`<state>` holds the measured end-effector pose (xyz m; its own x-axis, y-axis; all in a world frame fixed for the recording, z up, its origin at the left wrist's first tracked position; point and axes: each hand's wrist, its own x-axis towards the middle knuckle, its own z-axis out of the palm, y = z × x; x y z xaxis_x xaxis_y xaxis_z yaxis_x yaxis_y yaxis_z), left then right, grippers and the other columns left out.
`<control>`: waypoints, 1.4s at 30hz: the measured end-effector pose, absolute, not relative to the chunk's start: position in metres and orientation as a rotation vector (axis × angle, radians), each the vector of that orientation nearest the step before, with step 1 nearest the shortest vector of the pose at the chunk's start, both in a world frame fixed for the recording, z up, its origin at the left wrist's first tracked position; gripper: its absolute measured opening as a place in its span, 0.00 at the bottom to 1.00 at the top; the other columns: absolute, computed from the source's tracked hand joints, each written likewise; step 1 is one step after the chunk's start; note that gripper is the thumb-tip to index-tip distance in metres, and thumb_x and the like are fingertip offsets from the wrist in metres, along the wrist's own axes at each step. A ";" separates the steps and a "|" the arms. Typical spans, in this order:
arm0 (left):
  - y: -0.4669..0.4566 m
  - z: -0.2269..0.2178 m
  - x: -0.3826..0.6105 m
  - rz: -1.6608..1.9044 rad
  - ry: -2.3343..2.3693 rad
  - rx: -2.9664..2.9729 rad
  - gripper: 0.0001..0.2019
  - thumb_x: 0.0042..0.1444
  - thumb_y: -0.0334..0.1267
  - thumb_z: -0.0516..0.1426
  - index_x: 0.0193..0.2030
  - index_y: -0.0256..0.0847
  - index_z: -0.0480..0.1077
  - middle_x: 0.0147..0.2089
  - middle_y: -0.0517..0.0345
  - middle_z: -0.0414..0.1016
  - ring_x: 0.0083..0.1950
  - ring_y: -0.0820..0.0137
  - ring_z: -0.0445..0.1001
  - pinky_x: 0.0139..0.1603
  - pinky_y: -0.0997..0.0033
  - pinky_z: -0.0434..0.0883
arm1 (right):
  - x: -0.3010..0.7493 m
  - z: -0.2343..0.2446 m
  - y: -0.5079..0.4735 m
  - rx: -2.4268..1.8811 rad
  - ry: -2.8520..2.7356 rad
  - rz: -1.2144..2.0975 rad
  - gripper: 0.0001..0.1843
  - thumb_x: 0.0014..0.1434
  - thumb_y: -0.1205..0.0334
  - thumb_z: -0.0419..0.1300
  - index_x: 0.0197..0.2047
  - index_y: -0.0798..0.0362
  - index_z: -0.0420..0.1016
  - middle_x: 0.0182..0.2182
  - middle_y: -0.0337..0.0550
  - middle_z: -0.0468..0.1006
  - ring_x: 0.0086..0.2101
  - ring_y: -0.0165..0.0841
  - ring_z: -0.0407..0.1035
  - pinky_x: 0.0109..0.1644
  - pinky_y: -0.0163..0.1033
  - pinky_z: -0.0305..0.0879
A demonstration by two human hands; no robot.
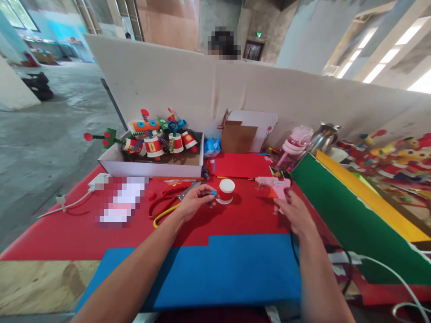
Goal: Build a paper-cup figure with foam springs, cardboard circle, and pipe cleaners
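My left hand point(196, 200) pinches a small blue piece point(214, 192) between thumb and fingertips, just beside a red and white paper cup point(225, 192). The cup rests upside down on the red table cover. In my right hand point(293, 211) is a pink hot glue gun point(276, 183), its nozzle pointing left toward the cup. Whether the blue piece touches the cup I cannot tell. Pliers with red handles point(164, 202) and a yellow-handled tool point(165, 215) lie left of my left hand, partly hidden by it.
A white box point(151, 169) holds several paper-cup figures. A pink bottle point(296, 142) and a metal jug point(325, 137) stand at the back right. A green board point(350, 220) leans on the right. Blue sheet point(235, 273) lies in front; a person sits behind the white partition point(168, 76).
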<state>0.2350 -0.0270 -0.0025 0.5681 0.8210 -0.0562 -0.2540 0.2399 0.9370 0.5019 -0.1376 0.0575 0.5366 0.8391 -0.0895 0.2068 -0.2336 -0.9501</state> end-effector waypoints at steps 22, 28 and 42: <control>-0.021 0.006 0.229 0.797 0.726 1.364 0.11 0.41 0.38 0.65 0.32 0.38 0.72 0.27 0.61 0.75 0.29 0.71 0.73 0.35 0.71 0.69 | 0.430 0.056 -0.147 -1.568 -1.150 1.064 0.28 0.52 0.33 0.56 0.35 0.53 0.68 0.14 0.30 0.63 0.15 0.24 0.53 0.20 0.31 0.51; -0.021 0.007 0.228 0.779 0.744 1.379 0.12 0.41 0.38 0.65 0.33 0.38 0.73 0.27 0.60 0.76 0.29 0.71 0.72 0.35 0.71 0.70 | 0.429 0.052 -0.148 -1.588 -1.210 1.045 0.25 0.54 0.35 0.55 0.32 0.52 0.66 0.14 0.30 0.62 0.15 0.24 0.53 0.19 0.32 0.49; -0.020 0.008 0.228 0.863 0.767 1.340 0.13 0.40 0.39 0.66 0.33 0.38 0.71 0.27 0.63 0.73 0.28 0.73 0.70 0.34 0.72 0.68 | 0.437 0.062 -0.147 -1.582 -1.112 0.908 0.22 0.54 0.38 0.57 0.31 0.51 0.64 0.13 0.31 0.64 0.15 0.24 0.53 0.19 0.32 0.50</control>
